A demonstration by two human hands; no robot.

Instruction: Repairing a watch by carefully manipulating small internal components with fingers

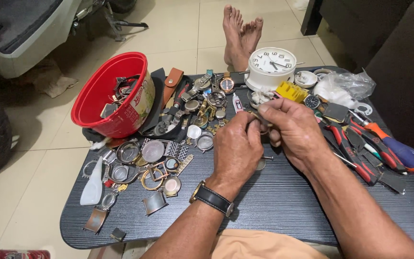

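My left hand (pixel 235 148), with a black-strapped wristwatch (pixel 212 197) on the wrist, and my right hand (pixel 293 127) meet over the middle of a low dark table (pixel 274 201). Both pinch a small metal watch part (pixel 262 125) between the fingertips; most of it is hidden by the fingers. A pile of watch cases, glass lenses and bracelet pieces (pixel 154 163) lies just left of my left hand. A small round part (pixel 260 164) rests on the table under the hands.
A red plastic bucket (pixel 113 93) tipped on its side holds watch parts at the left. A white alarm clock (pixel 270 67), a yellow block (pixel 291 91) and a clear plastic bag (pixel 346 86) stand behind. Red-handled pliers (pixel 355 153) and screwdrivers (pixel 394 146) lie right. Bare feet (pixel 239 36) rest beyond the table.
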